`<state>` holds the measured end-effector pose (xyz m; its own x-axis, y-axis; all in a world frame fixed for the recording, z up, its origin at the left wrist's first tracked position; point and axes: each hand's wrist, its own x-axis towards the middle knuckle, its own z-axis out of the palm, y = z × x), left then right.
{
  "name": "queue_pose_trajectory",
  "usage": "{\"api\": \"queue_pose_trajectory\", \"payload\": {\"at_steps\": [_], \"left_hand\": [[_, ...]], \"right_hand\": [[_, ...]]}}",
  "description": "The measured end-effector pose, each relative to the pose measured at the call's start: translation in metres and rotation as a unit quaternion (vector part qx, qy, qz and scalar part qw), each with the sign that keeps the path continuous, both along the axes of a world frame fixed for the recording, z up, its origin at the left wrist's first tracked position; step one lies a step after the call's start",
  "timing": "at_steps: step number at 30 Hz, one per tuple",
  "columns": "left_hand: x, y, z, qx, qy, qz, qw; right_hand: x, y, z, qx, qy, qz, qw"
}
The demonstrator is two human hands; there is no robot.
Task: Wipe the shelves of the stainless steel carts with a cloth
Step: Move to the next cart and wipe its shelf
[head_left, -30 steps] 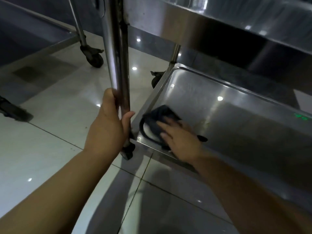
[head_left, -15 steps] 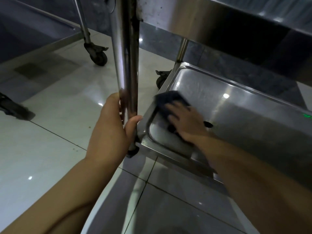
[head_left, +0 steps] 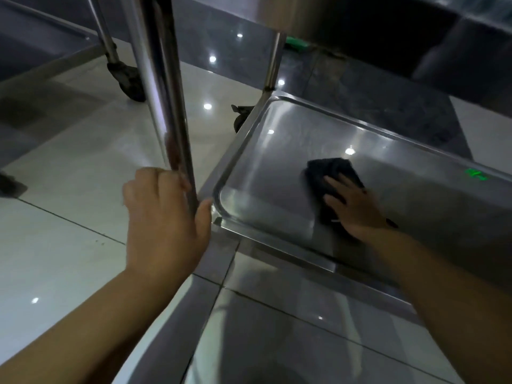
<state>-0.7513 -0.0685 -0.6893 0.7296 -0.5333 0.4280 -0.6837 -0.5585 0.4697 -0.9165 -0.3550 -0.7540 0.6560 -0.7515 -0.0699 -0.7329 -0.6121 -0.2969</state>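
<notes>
The left hand (head_left: 163, 217) is wrapped around a shiny round stainless steel corner post (head_left: 163, 92) of the cart. The thumb sits on the tube's near right side and the fingers curl behind it, low down by the shelf corner. The right hand (head_left: 354, 206) lies flat with fingers straight, pressing on a dark, crumpled cloth (head_left: 329, 173). The palm and fingers cover the cloth's near part, while its far edge sticks out beyond the fingertips.

The cloth rests on the bottom tray-shaped stainless steel shelf (head_left: 263, 173), towards the middle of the pan and well apart from the rounded corner by the gripped post. A raised rim runs round the shelf, and lights show as bright spots in the metal.

A slimmer steel post (head_left: 273, 62) rises from the shelf's far-left corner, with a black caster wheel (head_left: 241, 117) just below that corner. The underside of an upper steel shelf (head_left: 304, 18) crosses the top of the view. On the glossy pale tiled floor (head_left: 69, 217) to the left stands the dark caster (head_left: 127, 79) of another cart's leg.
</notes>
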Motion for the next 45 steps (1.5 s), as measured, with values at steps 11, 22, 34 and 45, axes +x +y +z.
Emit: {"api": "queue_pose_trajectory", "payload": {"at_steps": [11, 22, 34, 45], "left_hand": [[-0.041, -0.070, -0.057, 0.238, 0.036, -0.246, 0.939], [-0.044, -0.069, -0.053, 0.258, 0.014, -0.256, 0.931], [-0.078, -0.105, -0.048, 0.248, 0.023, -0.265, 0.931], [-0.116, -0.138, -0.057, 0.324, 0.004, -0.295, 0.899]], "right_hand": [[-0.051, 0.015, 0.002, 0.004, -0.023, 0.137, 0.990], [-0.065, 0.068, 0.005, 0.033, -0.039, 0.188, 0.981], [-0.105, 0.020, -0.005, 0.009, 0.030, -0.088, 0.996], [-0.166, -0.062, 0.000, 0.040, 0.034, -0.322, 0.945]]}}
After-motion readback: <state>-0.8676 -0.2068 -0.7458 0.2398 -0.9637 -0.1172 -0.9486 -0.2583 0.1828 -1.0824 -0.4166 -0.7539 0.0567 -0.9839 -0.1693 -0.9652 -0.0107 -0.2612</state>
